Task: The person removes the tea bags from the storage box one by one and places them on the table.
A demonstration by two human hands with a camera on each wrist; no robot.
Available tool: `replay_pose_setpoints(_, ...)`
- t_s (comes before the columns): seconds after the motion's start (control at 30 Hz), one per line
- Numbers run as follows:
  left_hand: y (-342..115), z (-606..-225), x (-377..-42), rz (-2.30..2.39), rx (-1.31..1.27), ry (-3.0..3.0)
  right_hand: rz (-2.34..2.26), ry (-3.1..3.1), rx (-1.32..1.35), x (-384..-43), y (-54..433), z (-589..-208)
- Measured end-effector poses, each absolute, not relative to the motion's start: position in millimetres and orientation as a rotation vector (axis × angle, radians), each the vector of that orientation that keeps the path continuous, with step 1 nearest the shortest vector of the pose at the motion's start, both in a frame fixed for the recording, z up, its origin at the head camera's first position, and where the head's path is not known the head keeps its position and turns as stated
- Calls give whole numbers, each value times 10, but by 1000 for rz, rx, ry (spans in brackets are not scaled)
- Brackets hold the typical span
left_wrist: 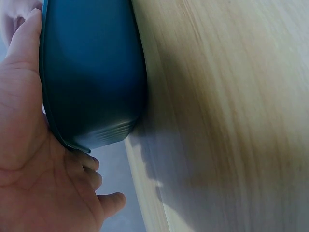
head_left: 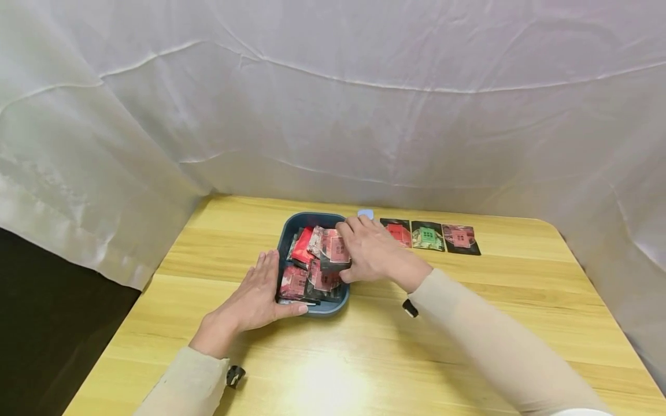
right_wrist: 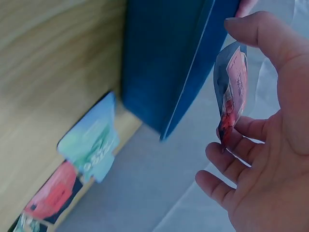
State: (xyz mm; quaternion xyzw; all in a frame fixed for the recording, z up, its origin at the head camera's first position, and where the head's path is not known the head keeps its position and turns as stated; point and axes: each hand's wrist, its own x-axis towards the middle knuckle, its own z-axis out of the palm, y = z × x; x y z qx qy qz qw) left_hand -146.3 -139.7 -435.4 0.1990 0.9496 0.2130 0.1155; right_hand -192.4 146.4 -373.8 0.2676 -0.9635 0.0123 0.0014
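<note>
Right grip [head_left: 370,249] around a packet [head_left: 334,249], left grip [head_left: 252,299] straight-fingered against blue tray [head_left: 329,310] — wood tabletop [head_left: 525,289], pale drapes [head_left: 364,121].

Dark blue, round-cornered bin [head_left: 333,309], upright on the desk [head_left: 322,358] at centre of the frame, containing overlapping packets [head_left: 303,248] in red, pink and black; held over its right side, single pink-labelled packet [head_left: 336,251], dark-edged, printed face visible.

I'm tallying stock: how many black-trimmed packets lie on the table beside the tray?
3, in a row right of the tray: red packet nearest, green packet in the middle, pink packet farthest. The right hand may hide more. Light-blue item not counted.
</note>
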Motion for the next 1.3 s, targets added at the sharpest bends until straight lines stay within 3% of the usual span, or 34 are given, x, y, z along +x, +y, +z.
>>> replay_pose_setpoints(0.47, -1407, -4352, -1464, 621, 575, 2782, 114, -3077, 764, -1961, 2177, -3740)
replay_pose_setpoints(1.3, -1425, -4351, -1485, 610, 581, 2778, -3, -3221, 324, -2097, 3846, -3802)
